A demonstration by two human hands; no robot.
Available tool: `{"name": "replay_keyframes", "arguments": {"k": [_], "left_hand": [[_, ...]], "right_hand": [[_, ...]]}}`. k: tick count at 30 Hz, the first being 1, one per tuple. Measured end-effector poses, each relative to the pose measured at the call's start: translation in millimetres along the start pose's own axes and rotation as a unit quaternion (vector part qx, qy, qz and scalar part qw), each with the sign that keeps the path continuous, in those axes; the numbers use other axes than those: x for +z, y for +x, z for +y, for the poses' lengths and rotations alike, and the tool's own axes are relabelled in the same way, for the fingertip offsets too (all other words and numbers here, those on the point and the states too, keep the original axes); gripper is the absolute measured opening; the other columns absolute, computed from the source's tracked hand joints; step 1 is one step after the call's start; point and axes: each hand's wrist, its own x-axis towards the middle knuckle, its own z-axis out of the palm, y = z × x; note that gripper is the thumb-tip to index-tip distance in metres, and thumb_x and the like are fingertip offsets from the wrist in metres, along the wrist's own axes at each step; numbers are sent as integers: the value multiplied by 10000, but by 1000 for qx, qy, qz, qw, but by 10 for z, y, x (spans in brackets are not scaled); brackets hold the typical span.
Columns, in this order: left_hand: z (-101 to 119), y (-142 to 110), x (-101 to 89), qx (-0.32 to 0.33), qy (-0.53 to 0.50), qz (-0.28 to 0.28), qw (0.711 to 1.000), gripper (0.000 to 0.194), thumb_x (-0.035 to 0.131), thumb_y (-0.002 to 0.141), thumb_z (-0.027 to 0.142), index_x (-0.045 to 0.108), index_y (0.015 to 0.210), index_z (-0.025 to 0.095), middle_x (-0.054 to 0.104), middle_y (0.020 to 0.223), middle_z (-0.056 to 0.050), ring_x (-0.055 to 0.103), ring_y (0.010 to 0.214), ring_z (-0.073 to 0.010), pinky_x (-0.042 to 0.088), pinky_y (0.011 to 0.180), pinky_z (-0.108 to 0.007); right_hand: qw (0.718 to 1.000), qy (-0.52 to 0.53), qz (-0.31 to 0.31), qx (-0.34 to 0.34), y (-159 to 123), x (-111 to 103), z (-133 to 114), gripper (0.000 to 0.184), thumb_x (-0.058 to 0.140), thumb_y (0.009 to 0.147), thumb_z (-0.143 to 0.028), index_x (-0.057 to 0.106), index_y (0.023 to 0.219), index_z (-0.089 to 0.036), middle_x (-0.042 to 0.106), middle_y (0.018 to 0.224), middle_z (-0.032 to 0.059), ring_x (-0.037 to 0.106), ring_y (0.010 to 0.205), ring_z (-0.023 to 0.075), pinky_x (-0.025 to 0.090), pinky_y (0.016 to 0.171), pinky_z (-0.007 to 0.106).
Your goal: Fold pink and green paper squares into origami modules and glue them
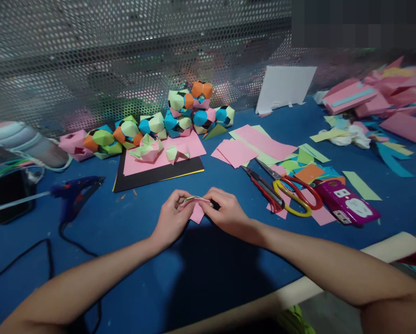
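Note:
Between my two hands, over the middle of the blue table, is a small folded paper piece (pixel 197 214), pink with a pale green edge along its top. My left hand (pixel 172 214) pinches its left end between thumb and fingers. At the right end, my right hand (pixel 226 211) grips it the same way, and a small dark spot shows by those fingers. Just beyond lie a pink sheet (pixel 129 168) and a black sheet (pixel 152 175), with two partly folded pink and green paper pieces (pixel 147 149) on top.
Folded paper balls (pixel 127 132) line the perforated metal wall. At left are a glue gun (pixel 72 192), a phone (pixel 13 195) and a tumbler (pixel 30 144). At right lie a red utility knife (pixel 265 190), scissors (pixel 294 190), a purple case (pixel 347 204), paper sheets (pixel 263 141) and a scrap pile (pixel 395 93).

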Motion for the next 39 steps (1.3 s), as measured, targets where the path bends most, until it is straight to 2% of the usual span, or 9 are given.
{"name": "replay_keyframes", "arguments": {"k": [3,6,10,13,18,25,30,33,39], "left_hand": [[14,6,-14,6,34,-4,999,164,614,743,275,599,871,174,666,843,-15,593,779,-148,441,704,-255],[33,6,-33,7,81,-13,997,154,589,767,292,650,819,161,659,785,-16,571,734,-145,427,674,-249],[25,15,-42,-32,67,14,997,163,610,738,293,636,803,146,624,719,1,532,652,-130,405,595,-235],[7,26,-36,-44,46,33,997,133,627,701,260,605,766,145,596,690,16,514,630,-121,393,579,-227],[7,29,-27,-50,39,33,997,82,625,668,214,580,704,155,575,652,29,503,616,-114,386,577,-219],[0,38,-38,-44,48,50,997,100,619,679,224,590,747,158,564,656,36,487,601,-111,379,569,-220],[39,39,-32,-25,40,25,999,185,632,726,296,652,845,155,657,779,-14,560,707,-146,417,646,-238],[60,41,-24,-4,48,12,999,246,626,756,350,685,909,167,691,869,-34,592,787,-169,438,698,-251],[52,40,-24,-32,-3,-70,997,284,572,810,364,625,1012,172,652,635,11,593,511,-140,466,557,-259]], "right_hand": [[999,-26,7,-37,4,-7,30,182,520,846,-172,547,666,-172,542,629,-2,483,610,111,361,605,244],[997,-46,-2,-59,13,-18,30,188,512,848,-181,545,664,-174,535,613,-10,461,590,107,345,608,248],[999,-38,-31,0,20,-24,1,125,543,816,-219,546,698,-180,540,652,-15,475,617,109,354,636,251],[998,-39,-33,48,17,-16,5,207,545,813,-248,495,623,-184,510,607,-30,455,581,101,340,619,249],[998,-50,-22,26,12,-7,34,321,480,858,-234,433,544,-182,485,553,-35,406,541,91,316,603,253],[998,6,-43,48,27,-42,17,225,486,857,-236,538,646,-175,528,641,-14,475,605,98,356,613,242],[998,40,-25,49,40,-62,13,236,500,857,-226,537,630,-173,518,622,-14,477,583,97,368,576,233],[997,52,-36,44,54,-88,16,262,479,891,-249,542,648,-175,528,638,-10,489,599,98,384,588,230],[998,-38,-51,-10,64,-144,65,292,385,952,-255,547,720,-181,546,685,6,490,645,115,370,643,255]]}}
